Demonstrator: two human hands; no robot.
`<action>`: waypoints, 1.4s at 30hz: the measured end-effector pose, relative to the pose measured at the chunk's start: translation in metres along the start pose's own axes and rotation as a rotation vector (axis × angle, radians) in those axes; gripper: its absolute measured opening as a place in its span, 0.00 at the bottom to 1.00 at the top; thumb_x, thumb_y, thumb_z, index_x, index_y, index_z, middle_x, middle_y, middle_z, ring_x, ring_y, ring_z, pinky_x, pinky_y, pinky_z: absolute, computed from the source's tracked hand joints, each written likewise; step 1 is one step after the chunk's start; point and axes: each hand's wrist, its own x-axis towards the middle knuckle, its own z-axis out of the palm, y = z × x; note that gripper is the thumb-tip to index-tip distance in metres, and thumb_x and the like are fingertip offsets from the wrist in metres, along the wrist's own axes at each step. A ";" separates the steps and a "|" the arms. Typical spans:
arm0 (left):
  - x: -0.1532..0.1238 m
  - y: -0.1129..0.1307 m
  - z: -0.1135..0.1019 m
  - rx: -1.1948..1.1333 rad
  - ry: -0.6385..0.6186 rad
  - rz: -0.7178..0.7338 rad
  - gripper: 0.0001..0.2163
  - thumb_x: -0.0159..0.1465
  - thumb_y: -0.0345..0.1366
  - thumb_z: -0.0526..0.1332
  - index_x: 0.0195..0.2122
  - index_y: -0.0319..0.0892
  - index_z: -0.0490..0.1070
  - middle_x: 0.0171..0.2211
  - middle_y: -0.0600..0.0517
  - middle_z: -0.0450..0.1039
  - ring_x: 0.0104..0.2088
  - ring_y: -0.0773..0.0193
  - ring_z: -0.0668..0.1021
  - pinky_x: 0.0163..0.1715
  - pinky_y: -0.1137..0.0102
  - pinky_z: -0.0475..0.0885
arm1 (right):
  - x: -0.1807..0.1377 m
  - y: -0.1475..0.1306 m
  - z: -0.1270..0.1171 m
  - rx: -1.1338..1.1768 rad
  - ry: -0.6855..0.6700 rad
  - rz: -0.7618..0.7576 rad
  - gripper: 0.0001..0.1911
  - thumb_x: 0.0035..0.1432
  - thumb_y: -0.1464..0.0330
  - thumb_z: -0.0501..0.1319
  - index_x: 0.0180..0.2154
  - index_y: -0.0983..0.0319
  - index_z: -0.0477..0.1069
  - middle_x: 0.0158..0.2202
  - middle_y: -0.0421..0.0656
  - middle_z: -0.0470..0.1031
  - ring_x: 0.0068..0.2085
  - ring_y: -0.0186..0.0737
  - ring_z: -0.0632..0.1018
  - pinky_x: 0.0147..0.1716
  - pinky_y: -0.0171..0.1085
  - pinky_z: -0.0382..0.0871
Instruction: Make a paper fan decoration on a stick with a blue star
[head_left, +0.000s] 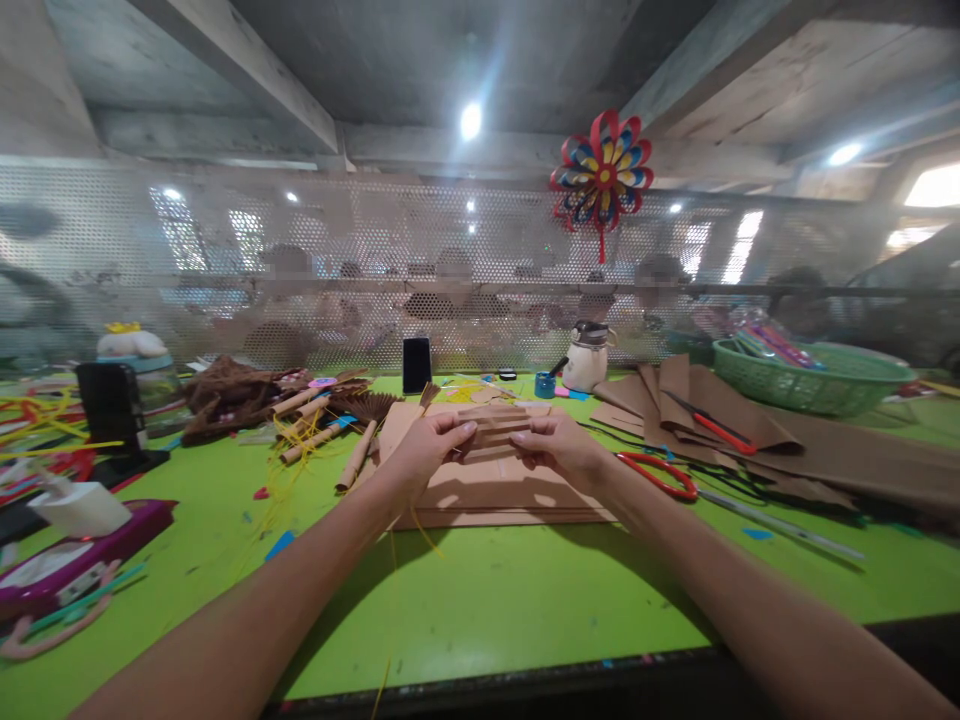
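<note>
A small piece of brown paper with folds across it point(491, 434) is stretched between my two hands. My left hand point(433, 445) pinches its left end, thumb on top. At the right end, my right hand point(561, 447) grips it between thumb and fingers. Below lies a stack of brown cardboard sheets point(510, 515) on the green table point(465, 610). Left of the stack are rolled brown paper tubes point(357, 455) with yellow strings point(300, 440), and a pleated brown paper fan point(370, 407).
Red-handled scissors point(675, 480) lie right of my right hand. Beyond are brown paper sheets point(690, 400), a red craft knife point(724, 430) and a green basket point(814, 380). A phone point(417, 365) and a jug point(588, 358) stand behind. On the left sits a purple power strip point(82, 560).
</note>
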 end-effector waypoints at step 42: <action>-0.016 0.003 0.028 -0.352 0.019 -0.045 0.17 0.53 0.35 0.63 0.43 0.35 0.71 0.39 0.41 0.74 0.31 0.65 0.75 0.26 0.74 0.68 | -0.021 0.010 0.061 -1.232 0.134 -0.831 0.09 0.57 0.74 0.51 0.36 0.64 0.68 0.37 0.49 0.70 0.41 0.43 0.67 0.41 0.43 0.62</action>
